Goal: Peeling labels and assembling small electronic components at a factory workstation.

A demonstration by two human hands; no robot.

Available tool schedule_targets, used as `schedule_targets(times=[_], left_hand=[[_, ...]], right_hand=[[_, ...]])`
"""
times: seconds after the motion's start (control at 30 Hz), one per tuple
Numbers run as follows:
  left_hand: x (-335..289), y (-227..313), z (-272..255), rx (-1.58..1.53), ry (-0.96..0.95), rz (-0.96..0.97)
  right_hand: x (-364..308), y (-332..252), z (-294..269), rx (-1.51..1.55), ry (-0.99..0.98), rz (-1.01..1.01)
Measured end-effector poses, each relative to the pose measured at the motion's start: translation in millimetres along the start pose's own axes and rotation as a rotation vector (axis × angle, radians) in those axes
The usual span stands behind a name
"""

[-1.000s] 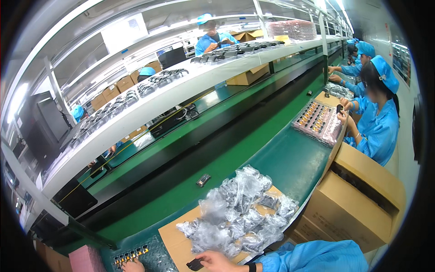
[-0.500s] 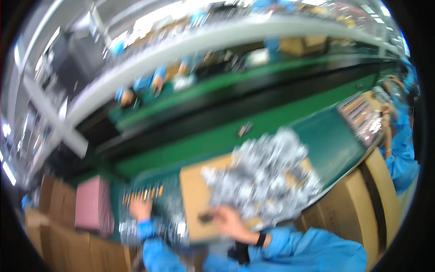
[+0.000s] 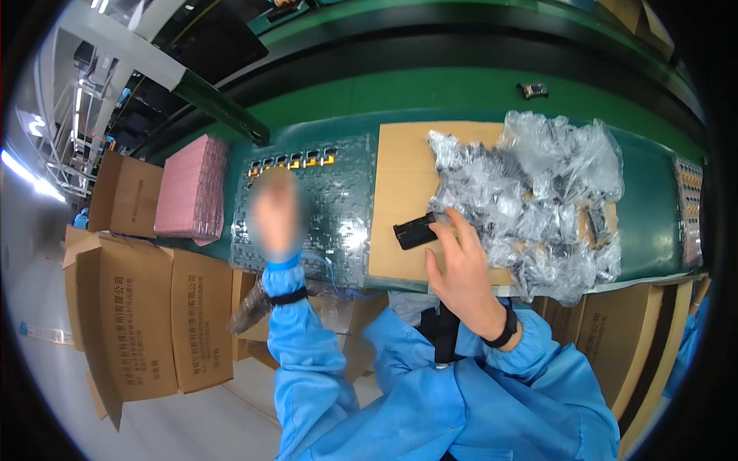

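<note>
A black rectangular plastic part (image 3: 415, 232) is at the left of a flat cardboard sheet (image 3: 400, 165). My right hand (image 3: 465, 269) is beside it, fingertips touching its right end, thumb spread away below. My left hand (image 3: 275, 213) is over a clear plastic tray (image 3: 346, 200); its fingers are smeared, so what they hold is hidden. A row of small black-and-yellow components (image 3: 294, 160) fills the tray's far edge. Right of the black part, a heap of crumpled clear plastic bags (image 3: 523, 200) with dark parts inside covers much of the cardboard.
Pink bubble-wrap sheets (image 3: 188, 188) stand stacked left of the tray, near open cardboard boxes (image 3: 146, 315). A small electronic component (image 3: 532, 91) lies on the green surface behind. Another filled tray (image 3: 688, 207) is at the far right. A green post (image 3: 223, 107) rises behind the tray.
The view has swung down and become sharper. My left hand has moved nearer over the tray, away from the row of components. My right hand remains beside the black part.
</note>
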State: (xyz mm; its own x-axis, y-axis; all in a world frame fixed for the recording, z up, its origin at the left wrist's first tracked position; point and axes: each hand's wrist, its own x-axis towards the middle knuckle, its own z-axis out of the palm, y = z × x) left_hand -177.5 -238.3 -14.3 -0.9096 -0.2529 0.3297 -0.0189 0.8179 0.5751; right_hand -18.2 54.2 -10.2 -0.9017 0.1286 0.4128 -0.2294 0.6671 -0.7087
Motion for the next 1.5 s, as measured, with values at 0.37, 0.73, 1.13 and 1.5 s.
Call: schedule_targets(times=[0.37,0.73,1.13,1.5], left_hand=[[-130,105,-28,-0.659,-0.313,0.387],[-130,125,-40,-0.495,-0.505,0.820],[-179,124,-38,-0.737,-0.445,-0.033],[-186,132,-20,-0.923,-0.399,-0.100]], right_hand=[[11,0,-2,1.496,-0.879,0.908],[-3,1,-15,1.567,-0.892,0.733],[3,-1,-23,1.182,-0.478,0.605],[-2,8,-20,1.195,-0.362,0.482]])
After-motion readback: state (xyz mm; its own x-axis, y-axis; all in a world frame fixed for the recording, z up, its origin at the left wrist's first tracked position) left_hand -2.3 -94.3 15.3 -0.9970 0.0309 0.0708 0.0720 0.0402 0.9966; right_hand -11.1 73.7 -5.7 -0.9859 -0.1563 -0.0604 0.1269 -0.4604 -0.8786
